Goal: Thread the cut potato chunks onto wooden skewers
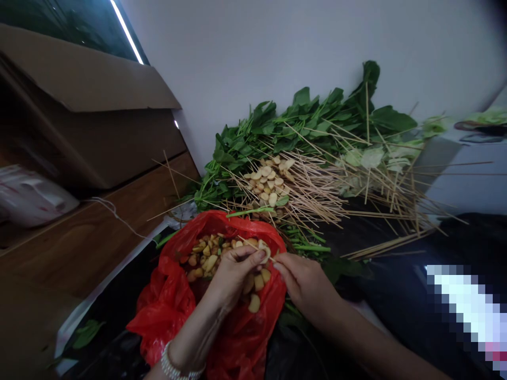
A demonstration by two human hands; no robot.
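Observation:
Over the open mouth of a red plastic bag [170, 295], my left hand [237, 269] pinches a pale potato slice [263, 252] between thumb and fingers. A thin wooden skewer [249, 243] runs at the slice, its far end pointing up and left. My right hand [303, 279] is closed on the skewer's near end, just right of the slice. Whether the stick passes fully through cannot be made out. Inside the bag lie many cut potato pieces [209, 261], some in the shade of my left hand.
Behind the bag, a pile of skewered slices [269, 179] lies with bare skewer ends [320, 187] pointing right. Leafy greens [237, 140] line the wall. Pale cabbage skewers [372, 158] are at right, loose skewers [388, 245] nearer. A cardboard box [111, 137] stands left.

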